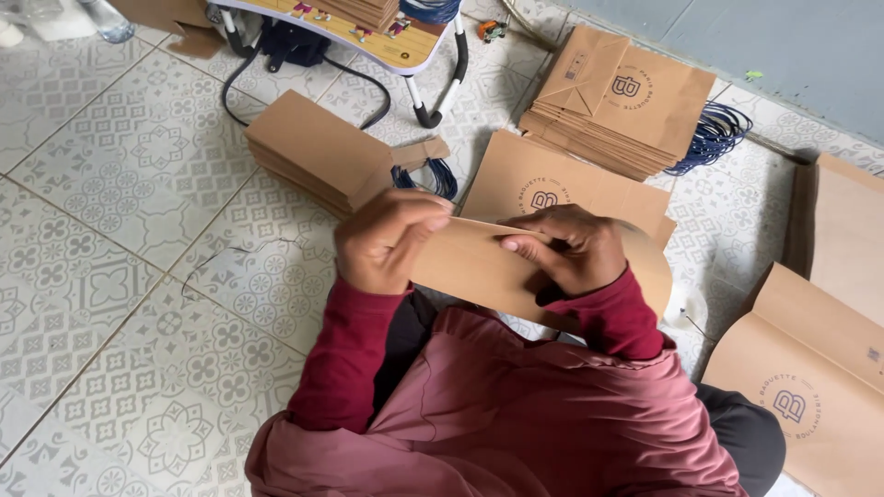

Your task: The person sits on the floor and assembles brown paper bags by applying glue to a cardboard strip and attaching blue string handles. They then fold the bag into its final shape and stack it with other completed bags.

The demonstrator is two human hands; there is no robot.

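Flat brown paper bag [479, 267] held in front of the chest, just above the lap, centre of view. Its long axis runs from about 10 o'clock to 4 o'clock, upper end under the left hand, lower end curving out past the right wrist toward a rounded edge at 3 o'clock.

Left hand [387, 241]: closed on the bag's upper-left end, fingers curled over the top edge, thumb side toward the body. The bag runs away from these fingers toward 4 o'clock.

Right hand [573, 248]: closed on the bag near its middle, fingers [529, 248] pressed down on the paper and pointing to 9 o'clock, toward the left hand. The two hands are near each other, not touching; a short strip of bare paper lies between them. Both sit equally on the bag; the right covers more of it.

Outward: another flat bag [552, 184] on the patterned tile floor [120, 276] at 12 o'clock, just behind the hands. Stack of folded bags [318, 152] at 10 o'clock, blue cord [433, 175] beside it. A larger stack [617, 101] at 1 o'clock, with a coil of blue cord [718, 133] touching its right side. More bags [810, 377] at 4 o'clock. Small folding table [405, 46] at 12 o'clock, well apart.
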